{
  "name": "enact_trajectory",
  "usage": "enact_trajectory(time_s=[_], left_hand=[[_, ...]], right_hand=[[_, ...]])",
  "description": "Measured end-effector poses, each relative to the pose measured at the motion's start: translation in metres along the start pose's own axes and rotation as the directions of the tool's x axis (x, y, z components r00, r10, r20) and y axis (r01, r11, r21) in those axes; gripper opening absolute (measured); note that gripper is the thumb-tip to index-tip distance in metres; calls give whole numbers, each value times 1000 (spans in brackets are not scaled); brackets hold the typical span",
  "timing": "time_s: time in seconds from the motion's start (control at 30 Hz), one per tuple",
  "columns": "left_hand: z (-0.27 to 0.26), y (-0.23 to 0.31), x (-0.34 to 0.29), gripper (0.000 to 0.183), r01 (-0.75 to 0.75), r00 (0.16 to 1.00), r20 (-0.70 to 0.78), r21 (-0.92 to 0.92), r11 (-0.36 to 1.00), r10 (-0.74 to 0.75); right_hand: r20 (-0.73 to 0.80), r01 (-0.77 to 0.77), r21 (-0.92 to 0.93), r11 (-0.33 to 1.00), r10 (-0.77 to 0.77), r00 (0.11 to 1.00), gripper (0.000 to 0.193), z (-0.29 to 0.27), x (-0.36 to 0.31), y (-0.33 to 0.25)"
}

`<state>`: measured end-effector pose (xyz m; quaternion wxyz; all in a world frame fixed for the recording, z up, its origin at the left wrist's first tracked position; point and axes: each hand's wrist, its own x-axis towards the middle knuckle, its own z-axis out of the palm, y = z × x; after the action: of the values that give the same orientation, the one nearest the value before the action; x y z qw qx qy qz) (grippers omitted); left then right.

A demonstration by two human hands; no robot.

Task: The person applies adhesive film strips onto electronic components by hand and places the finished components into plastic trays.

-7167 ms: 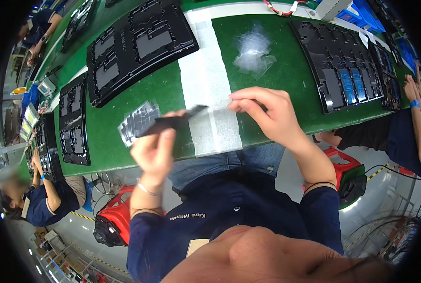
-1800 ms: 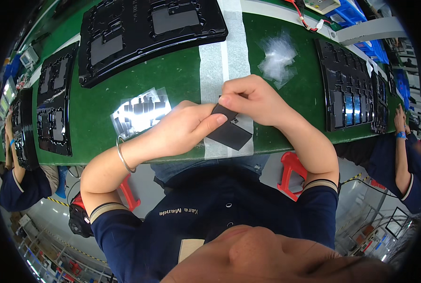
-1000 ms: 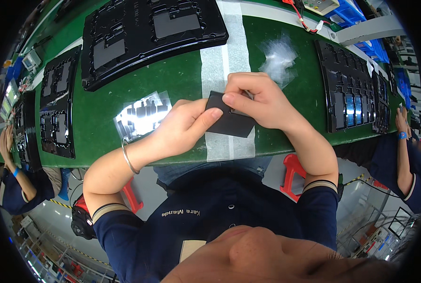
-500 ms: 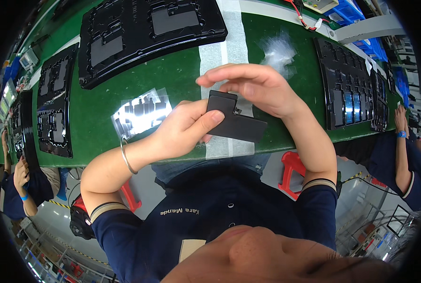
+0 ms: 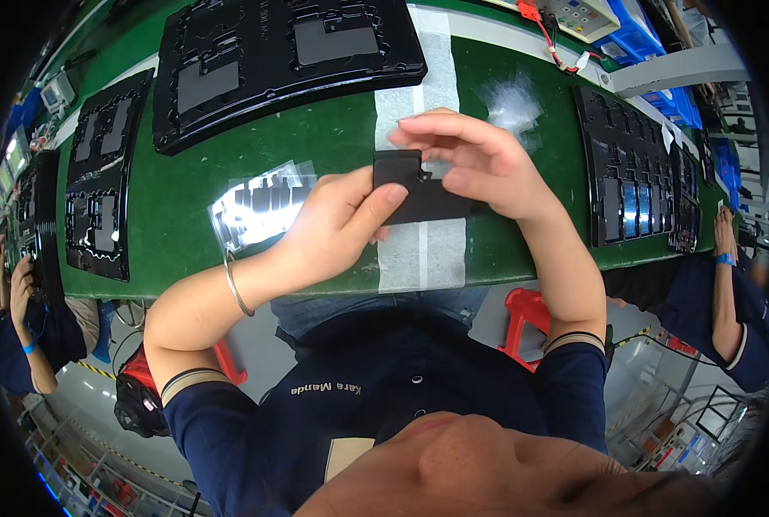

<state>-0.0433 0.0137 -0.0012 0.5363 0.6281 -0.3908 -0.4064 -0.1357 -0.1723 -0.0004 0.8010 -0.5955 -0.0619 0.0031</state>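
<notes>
My left hand grips a black L-shaped flat piece by its left end, thumb pressed on top and fingers underneath. A small connector-like bit shows at the inner corner of the L. Over the piece's right part, my right hand is bent with fingers apart from the thumb and nothing visible between them. Its thumb covers part of the upper edge; whether it touches cannot be told. Below the piece runs a pale strip on the green table.
Clear film sheets with dark shapes lie left of my hands, more clear film beyond at right. Black trays with grey L-shaped pieces stand at the back; others flank both sides. Co-workers' hands show at the edges.
The black piece has turned slightly and moved up in view. My right hand has come lower over its right part, its fingers more curled. My left hand keeps its grip.
</notes>
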Motion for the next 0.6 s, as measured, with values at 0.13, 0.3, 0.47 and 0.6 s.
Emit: enact_trajectory(time_s=[0.13, 0.3, 0.47, 0.6], left_hand=[[0, 1, 3, 31, -7, 1000, -12, -4, 1000, 7], [0, -4, 3, 29, 2, 1000, 19, -35, 999, -2], [-11, -4, 9, 24, -314, 947, 163, 297, 902, 276], [-12, -9, 7, 33, -539, 842, 378, 563, 626, 385]], right_hand=[[-17, 41, -322, 946, -49, 999, 47, 3, -4, -1], [-88, 42, -272, 961, -69, 994, 42, 8, -8, -7], [-109, 25, -581, 813, -108, 988, 18, -12, -31, -27], [-122, 107, -869, 483, -420, 899, 18, -12, -47, -40]])
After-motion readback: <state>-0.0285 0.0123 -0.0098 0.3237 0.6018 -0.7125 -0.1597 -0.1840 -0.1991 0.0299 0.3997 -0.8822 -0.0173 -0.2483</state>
